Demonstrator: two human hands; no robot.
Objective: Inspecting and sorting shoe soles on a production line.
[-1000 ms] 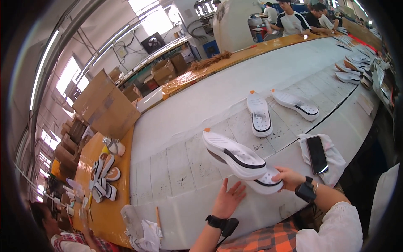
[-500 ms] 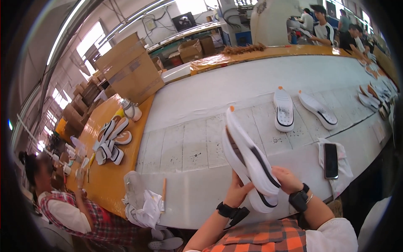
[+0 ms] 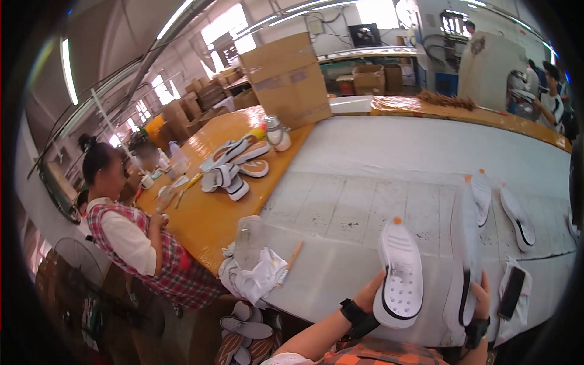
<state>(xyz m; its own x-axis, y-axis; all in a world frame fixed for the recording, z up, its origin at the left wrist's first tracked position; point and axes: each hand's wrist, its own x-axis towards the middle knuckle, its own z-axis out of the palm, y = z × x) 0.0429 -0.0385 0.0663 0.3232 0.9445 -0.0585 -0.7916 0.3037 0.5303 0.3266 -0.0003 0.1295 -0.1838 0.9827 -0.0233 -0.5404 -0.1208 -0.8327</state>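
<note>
I see the white table with bare room ahead; above its near edge my left hand grasps a white sole, tread up, long axis pointing away; my right hand grips another sole on edge, likewise pointing away.

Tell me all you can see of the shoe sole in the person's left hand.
The shoe sole is white with a dark band round its edge and an orange dab at the toe tip. It looks like moulded rubber or foam. Its underside faces the camera, with ridges near the toe and rows of small round holes toward the heel. It stands upright over the white table, heel down, gripped at the heel by the left hand.
</note>
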